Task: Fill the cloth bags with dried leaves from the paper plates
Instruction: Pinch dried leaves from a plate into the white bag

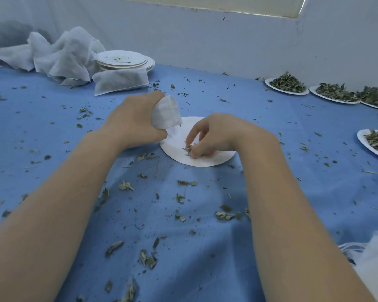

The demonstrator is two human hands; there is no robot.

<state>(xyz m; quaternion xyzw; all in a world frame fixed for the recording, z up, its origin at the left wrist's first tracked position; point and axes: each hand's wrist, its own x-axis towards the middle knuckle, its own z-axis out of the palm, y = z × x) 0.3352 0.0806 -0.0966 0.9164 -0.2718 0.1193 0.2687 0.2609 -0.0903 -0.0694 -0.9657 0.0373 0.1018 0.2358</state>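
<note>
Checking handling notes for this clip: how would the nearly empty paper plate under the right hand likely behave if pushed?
The paper plate looks thin and holds only a few dried leaves, so it is probably very light. It would likely slide easily on the blue cloth. The right hand, pinching leaves, may nudge it.

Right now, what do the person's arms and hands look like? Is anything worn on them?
Both forearms are bare up to the edge of the picture: no sleeves show. The left hand and the right hand wear no gloves, and no watch, ring or bracelet can be seen on either. No markings show on them.
</note>
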